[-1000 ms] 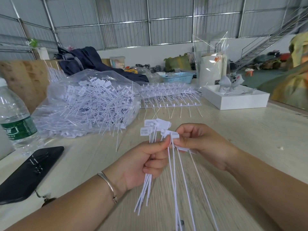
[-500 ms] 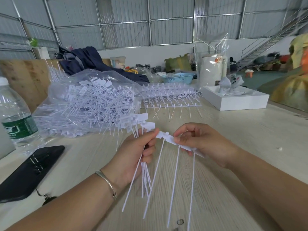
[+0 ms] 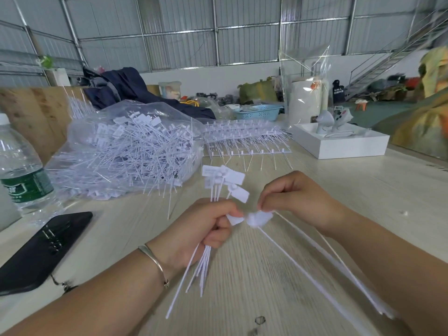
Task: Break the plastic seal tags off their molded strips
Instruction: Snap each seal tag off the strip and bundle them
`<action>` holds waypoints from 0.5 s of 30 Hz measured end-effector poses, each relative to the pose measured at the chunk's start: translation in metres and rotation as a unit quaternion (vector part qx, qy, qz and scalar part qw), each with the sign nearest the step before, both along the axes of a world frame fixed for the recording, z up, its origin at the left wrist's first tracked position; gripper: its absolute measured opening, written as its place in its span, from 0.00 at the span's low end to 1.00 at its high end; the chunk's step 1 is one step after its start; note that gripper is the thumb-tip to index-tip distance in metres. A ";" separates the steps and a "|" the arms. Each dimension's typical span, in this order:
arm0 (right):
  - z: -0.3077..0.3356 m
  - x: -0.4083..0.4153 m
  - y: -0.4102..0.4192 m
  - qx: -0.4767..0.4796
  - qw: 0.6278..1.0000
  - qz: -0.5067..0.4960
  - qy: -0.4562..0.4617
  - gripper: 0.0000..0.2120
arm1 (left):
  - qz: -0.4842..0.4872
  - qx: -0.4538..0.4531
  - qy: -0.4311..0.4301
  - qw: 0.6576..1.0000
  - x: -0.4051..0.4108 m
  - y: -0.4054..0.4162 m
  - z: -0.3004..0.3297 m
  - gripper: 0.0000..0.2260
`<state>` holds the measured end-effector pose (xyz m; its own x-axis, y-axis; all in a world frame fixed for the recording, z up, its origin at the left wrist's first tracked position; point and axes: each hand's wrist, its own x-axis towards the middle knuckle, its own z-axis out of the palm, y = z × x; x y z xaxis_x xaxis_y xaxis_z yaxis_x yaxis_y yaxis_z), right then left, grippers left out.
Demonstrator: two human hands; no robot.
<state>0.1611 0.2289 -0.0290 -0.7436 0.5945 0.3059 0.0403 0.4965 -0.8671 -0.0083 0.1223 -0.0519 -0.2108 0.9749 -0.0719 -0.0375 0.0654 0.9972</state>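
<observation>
Your left hand (image 3: 206,229) grips a bundle of freed seal tags (image 3: 224,180), keeping them gathered, while your right hand (image 3: 295,200) pinches the remaining strip (image 3: 258,218) for snapping.

The seal tags (image 3: 232,183) were matt white plastic; the bag (image 3: 126,151) was glossy clear film; the table (image 3: 315,190) was pale wood grain; the phone (image 3: 41,251) was glossy black.
</observation>
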 end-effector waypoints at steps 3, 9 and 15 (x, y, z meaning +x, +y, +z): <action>0.003 0.007 0.003 -0.007 0.999 0.010 -0.029 0.05 | -0.009 -0.013 0.019 1.000 -0.002 -0.001 0.002 0.11; 0.003 0.009 0.010 -0.033 0.999 -0.026 0.017 0.10 | -0.007 0.036 -0.107 0.994 -0.009 0.001 0.000 0.23; 0.001 0.004 0.006 -0.037 0.998 -0.017 0.038 0.10 | 0.012 -0.036 -0.089 0.995 -0.003 0.001 0.000 0.19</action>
